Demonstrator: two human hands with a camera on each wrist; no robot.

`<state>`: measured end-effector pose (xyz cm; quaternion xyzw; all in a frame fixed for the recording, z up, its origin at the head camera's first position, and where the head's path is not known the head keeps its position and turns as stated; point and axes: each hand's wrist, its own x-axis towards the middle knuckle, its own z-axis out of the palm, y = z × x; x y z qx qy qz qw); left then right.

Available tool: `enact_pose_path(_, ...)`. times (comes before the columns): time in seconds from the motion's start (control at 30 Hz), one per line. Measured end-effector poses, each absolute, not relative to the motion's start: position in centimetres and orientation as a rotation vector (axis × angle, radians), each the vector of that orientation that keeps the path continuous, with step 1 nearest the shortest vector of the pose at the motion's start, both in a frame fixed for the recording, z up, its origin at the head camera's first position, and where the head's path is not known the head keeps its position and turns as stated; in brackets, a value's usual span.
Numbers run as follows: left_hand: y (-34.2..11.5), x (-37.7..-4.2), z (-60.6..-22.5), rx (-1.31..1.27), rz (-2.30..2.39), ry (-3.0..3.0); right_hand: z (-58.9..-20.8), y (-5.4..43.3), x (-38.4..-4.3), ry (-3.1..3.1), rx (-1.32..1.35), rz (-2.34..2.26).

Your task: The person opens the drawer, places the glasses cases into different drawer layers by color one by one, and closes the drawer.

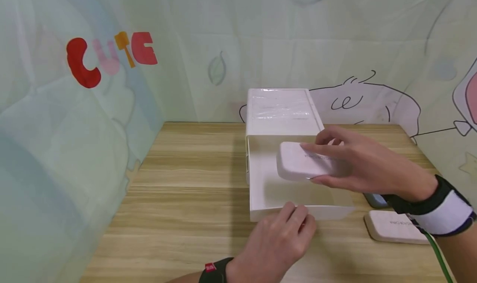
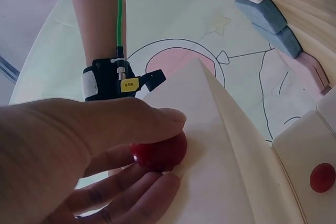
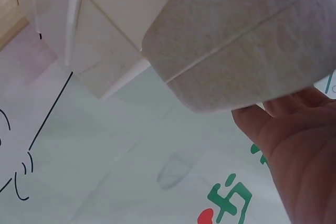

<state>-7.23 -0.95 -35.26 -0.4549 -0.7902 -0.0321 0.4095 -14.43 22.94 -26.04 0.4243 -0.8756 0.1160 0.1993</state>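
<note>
An open white box [image 1: 261, 196] stands on the table, its lid [image 1: 279, 109] tipped back. Over it my right hand [image 1: 357, 159] grips a white rounded case [image 1: 292, 161] with faint lettering, thumb on the near side and fingers on the top and far side. In the right wrist view a seam runs along the case [image 3: 236, 40]. My left hand [image 1: 277, 241] is at the box's front wall. The left wrist view shows its thumb and fingers pinching a glossy round red knob [image 2: 163, 153] against that wall, which the head view hides.
A second white case [image 1: 395, 227] lies on the table right of the box. A blue case [image 1: 376, 200] is partly hidden behind my right wrist. Printed cloth [image 1: 201, 68] hangs behind and beside the table [image 1: 179, 183]. A green cable [image 1: 437, 254] runs from the right wrist strap.
</note>
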Motion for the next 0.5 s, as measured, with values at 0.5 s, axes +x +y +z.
enact_pose_path(0.5,-0.7,-7.2,-35.4,-1.126,-0.079,-1.975,-25.7,21.0,-16.4,-2.489,1.250,0.289)
